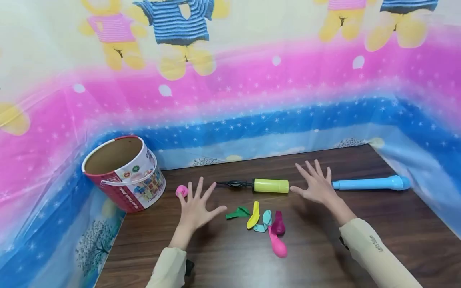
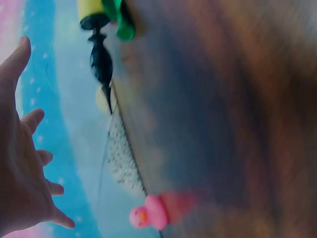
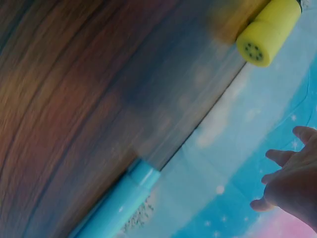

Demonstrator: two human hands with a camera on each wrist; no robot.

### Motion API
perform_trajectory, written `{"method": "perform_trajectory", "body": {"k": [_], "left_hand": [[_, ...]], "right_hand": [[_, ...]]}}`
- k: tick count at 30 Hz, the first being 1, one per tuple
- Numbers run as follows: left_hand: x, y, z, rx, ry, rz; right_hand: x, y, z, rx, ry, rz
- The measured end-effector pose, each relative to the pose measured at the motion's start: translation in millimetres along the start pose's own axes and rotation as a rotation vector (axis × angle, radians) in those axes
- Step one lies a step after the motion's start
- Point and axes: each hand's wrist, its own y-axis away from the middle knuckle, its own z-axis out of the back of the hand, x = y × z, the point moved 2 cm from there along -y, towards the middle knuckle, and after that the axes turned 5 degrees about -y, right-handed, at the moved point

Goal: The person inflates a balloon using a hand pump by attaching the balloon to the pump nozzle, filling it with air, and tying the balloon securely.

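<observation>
Here, the left hand [image 1: 196,210] and right hand [image 1: 317,188] hover above the counter [image 1: 317,260], each grip spread wide and holding nothing. Between them lies a pump [image 1: 271,185]; several balloons [image 1: 267,217] lie nearer the person. Outward come a pink duck [image 2: 156,212], a blue tube [image 1: 367,184] and, leftmost, a bucket [image 1: 124,194].

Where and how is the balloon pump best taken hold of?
Likely around its yellow-green barrel, from above, with the right hand, which is nearest that end: the pump lies on its side, the barrel thick and straight, the black nozzle tapering thin.
</observation>
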Motion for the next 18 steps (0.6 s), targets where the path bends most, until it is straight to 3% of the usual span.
{"method": "perform_trajectory", "body": {"k": [7,12,15,18], "left_hand": [[-27.5,4.1,-31.4,0.071,0.16,-0.045],[-46.8,2.3,-43.3,0.135,0.306,-0.065],[-56.9,-1.3,-48.3,0.162,0.369,-0.061],[-67.8,-5.3,-56.1,0.179,0.37,-0.053]], "right_hand": [[14,-10,-18.4,0.094,-0.202,0.031],[27,-20,-29.3,0.116,-0.339,0.074],[33,-26,-36.4,0.153,-0.393,0.041],[34,-29,-45.0,0.187,-0.404,-0.03]]}}
